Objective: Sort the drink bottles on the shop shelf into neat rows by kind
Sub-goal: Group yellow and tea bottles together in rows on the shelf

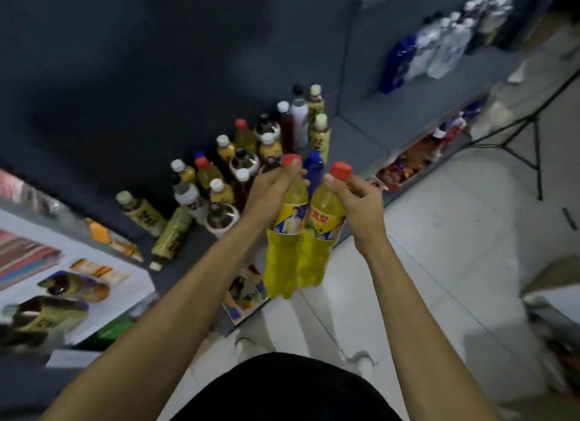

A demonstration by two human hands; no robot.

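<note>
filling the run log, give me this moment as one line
left hand: grips red-capped yellow plastic bottle at neck | right hand: grips matching second yellow bottle | both lifted off grey shelf

— What can't be confirmed on the shelf (417,113)?

— My left hand (270,188) covers the neck of one yellow bottle (284,257); my right hand (361,207) covers the neck of the other yellow bottle (317,251). Both hide bottles standing behind them.

— Labels?

— Print on the mixed bottles (251,150) is too small to read. The far pale bottles (448,43) are blurred; kinds undetermined.

— Lower tier?

— The packets (405,166) under the shelf edge are mostly hidden and smeared. At the left edge, the lying bottles (50,314) are blurred and cut off.
</note>
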